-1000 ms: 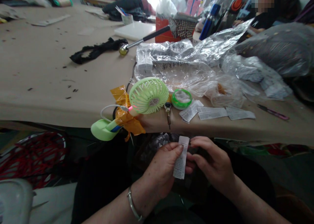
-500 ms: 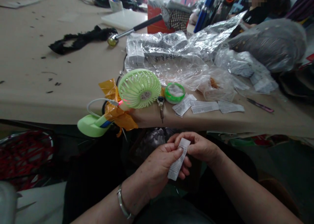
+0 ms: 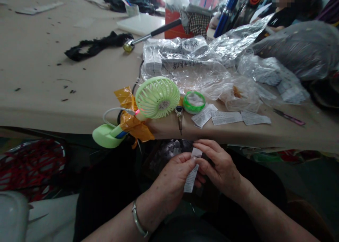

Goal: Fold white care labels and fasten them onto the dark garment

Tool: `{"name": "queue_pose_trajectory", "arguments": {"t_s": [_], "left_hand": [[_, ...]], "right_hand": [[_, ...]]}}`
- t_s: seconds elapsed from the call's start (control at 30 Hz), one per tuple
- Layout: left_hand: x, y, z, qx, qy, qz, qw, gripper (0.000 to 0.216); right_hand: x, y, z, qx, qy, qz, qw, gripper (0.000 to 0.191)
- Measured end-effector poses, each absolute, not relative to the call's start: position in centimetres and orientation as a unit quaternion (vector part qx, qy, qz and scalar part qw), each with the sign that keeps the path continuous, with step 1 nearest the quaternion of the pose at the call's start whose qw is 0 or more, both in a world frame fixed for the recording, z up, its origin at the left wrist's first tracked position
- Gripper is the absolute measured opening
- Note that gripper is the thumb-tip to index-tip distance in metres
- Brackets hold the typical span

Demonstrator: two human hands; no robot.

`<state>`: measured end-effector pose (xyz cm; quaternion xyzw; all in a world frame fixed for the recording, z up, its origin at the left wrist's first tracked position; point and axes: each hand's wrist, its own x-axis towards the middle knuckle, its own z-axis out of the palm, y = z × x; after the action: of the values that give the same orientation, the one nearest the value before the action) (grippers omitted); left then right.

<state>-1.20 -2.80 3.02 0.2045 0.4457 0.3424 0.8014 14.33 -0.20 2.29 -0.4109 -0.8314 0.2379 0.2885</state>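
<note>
A narrow white printed label (image 3: 190,181) is pinched under the thumb of my left hand (image 3: 171,180), with the other fingers curled behind it. It slants below the table's front edge, above my lap. Against its upper part lies the thumb of my right hand (image 3: 224,169), whose bent fingers reach round the top end; part of that grip is hidden. Flat on the table edge above my hands are several similar labels (image 3: 226,117). Beside them stands a green round tub (image 3: 194,102) with white filling.
A green fan (image 3: 158,98) is taped to the table edge, near a pointed metal tool (image 3: 180,121). Plastic bags (image 3: 185,70) spread behind. Pink-handled tweezers or a cutter (image 3: 290,117) lie right. A hammer-like tool (image 3: 153,33) and black cloth (image 3: 97,46) lie farther back. A person sits across.
My right hand has come over the label's upper end, its thumb now on the front. The left hand keeps its hold. The whole view has shifted slightly.
</note>
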Motion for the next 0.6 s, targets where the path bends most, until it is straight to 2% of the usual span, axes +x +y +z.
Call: {"name": "queue_pose_trajectory", "arguments": {"t_s": [0.1, 0.17, 0.33, 0.43, 0.6], "left_hand": [[-1.3, -2.8, 2.8, 0.200, 0.445, 0.356, 0.797, 0.017], [-1.4, -2.9, 2.8, 0.197, 0.448, 0.367, 0.791, 0.019], [-1.5, -3.0, 3.1, 0.204, 0.471, 0.389, 0.765, 0.019], [-1.6, -2.9, 3.2, 0.228, 0.482, 0.399, 0.746, 0.023], [-1.9, -2.8, 3.2, 0.262, 0.494, 0.413, 0.719, 0.022]], "right_hand": [[14.1, -0.2, 2.3, -0.424, -0.803, 0.276, 0.314, 0.032], [13.9, -0.1, 2.3, -0.450, -0.745, 0.359, 0.337, 0.032], [13.3, 0.8, 1.8, -0.468, -0.540, 0.595, 0.367, 0.014], [12.7, 1.1, 1.6, -0.466, -0.502, 0.633, 0.362, 0.016], [11.5, 1.3, 2.2, -0.479, -0.505, 0.623, 0.358, 0.018]]}}
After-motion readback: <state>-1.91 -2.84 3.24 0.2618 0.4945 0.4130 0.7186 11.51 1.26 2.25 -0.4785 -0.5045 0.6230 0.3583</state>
